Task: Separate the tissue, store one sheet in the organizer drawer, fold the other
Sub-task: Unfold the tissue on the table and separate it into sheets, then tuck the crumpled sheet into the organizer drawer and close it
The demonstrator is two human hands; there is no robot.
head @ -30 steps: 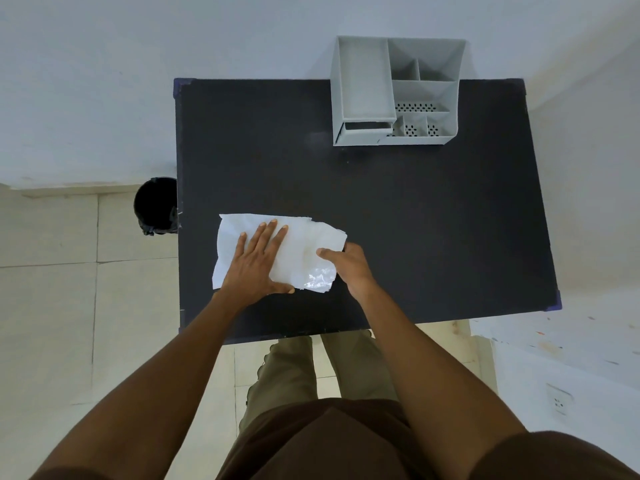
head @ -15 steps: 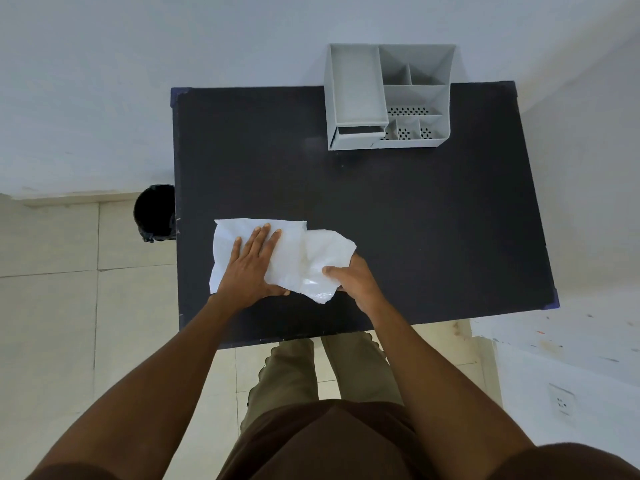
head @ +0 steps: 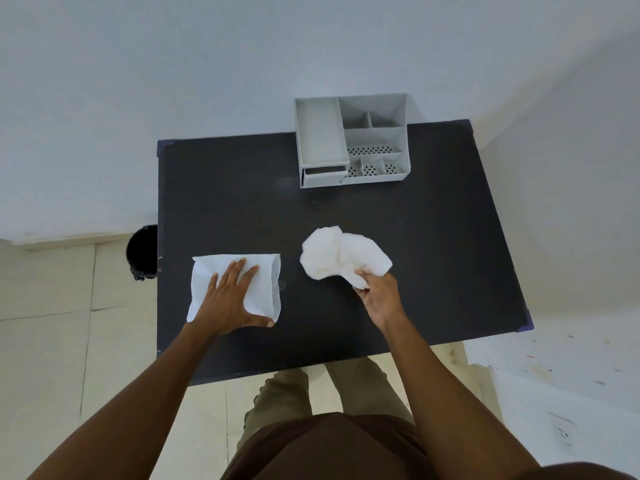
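One white tissue sheet (head: 266,285) lies flat on the black table (head: 433,254) at the near left. My left hand (head: 230,299) presses on it, palm down with fingers spread. A second tissue sheet (head: 341,258), loose and crumpled, hangs just right of the table's middle, pinched at its near corner by my right hand (head: 379,297). The two sheets are apart. At the table's far edge stands the grey organizer (head: 351,140); its small drawer (head: 323,174) at the front left sits slightly pulled out.
A black bin (head: 142,251) stands on the tiled floor beside the table's left edge. White walls run behind and to the right of the table. My legs are at the near edge.
My right hand has peeled the top sheet off and pulled it to the right, away from the sheet under my left hand. The left hand has stayed in place.
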